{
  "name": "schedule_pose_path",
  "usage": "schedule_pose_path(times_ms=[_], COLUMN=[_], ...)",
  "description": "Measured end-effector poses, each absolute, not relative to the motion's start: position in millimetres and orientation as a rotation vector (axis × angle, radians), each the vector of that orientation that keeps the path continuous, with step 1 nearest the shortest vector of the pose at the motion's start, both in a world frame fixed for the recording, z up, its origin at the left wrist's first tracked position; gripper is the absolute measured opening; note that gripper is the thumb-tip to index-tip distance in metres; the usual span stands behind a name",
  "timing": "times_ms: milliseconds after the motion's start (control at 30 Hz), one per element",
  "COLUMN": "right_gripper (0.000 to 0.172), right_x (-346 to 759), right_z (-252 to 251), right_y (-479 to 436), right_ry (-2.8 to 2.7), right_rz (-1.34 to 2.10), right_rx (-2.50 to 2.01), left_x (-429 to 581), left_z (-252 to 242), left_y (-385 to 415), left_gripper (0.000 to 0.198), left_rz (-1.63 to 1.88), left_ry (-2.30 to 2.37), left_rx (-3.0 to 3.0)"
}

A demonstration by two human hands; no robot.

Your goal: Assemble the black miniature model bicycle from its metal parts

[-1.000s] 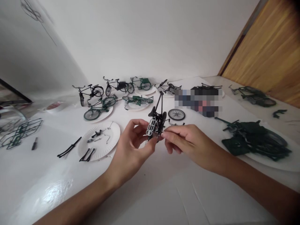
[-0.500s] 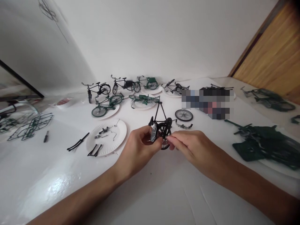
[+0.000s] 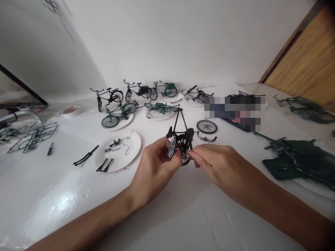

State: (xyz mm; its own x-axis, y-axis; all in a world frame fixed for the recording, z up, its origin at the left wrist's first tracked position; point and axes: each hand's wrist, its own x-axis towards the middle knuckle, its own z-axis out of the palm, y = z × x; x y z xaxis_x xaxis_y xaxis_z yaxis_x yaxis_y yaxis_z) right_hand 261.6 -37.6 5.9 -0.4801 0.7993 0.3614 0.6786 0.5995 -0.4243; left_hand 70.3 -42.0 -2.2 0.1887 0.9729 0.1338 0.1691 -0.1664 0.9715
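Bike (image 3: pixel 180 137) held just above tabletop (image 3: pixel 167 216), centre. Left hand (image 3: pixel 154 167) grips its rack (image 3: pixel 171 149); right hand (image 3: pixel 217 165) pinches it from 3 o'clock. Loose wheel (image 3: pixel 206 126) at 1 o'clock. Risk: over-squeezing could bend the thin frame.

No text, label, brand or number can be read anywhere. The small round lid (image 3: pixel 70 110) far left has red marks, but they are too small to make out. The dark box (image 3: pixel 237 123) at the right is mostly covered by a blurred patch, so any print on it is hidden.
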Motion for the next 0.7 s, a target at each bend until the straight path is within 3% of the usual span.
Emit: schedule_pose_path(times_ms=[433, 700], right_gripper=[0.033, 0.03], right_x=[261.2, 261.2], right_z=[3.9, 3.7], right_y=[-41.5, -40.4], right_ry=[-2.253, -2.272], right_rz=[0.428, 0.325], right_rx=[-1.213, -1.167], left_x=[65.6, 65.4], left_z=[7.3, 6.0], left_y=[-44.8, -42.9], left_gripper=[0.007, 0.008], left_rz=[1.083, 1.073], left_ry=[1.072, 1.12], left_rx=[1.703, 1.63])
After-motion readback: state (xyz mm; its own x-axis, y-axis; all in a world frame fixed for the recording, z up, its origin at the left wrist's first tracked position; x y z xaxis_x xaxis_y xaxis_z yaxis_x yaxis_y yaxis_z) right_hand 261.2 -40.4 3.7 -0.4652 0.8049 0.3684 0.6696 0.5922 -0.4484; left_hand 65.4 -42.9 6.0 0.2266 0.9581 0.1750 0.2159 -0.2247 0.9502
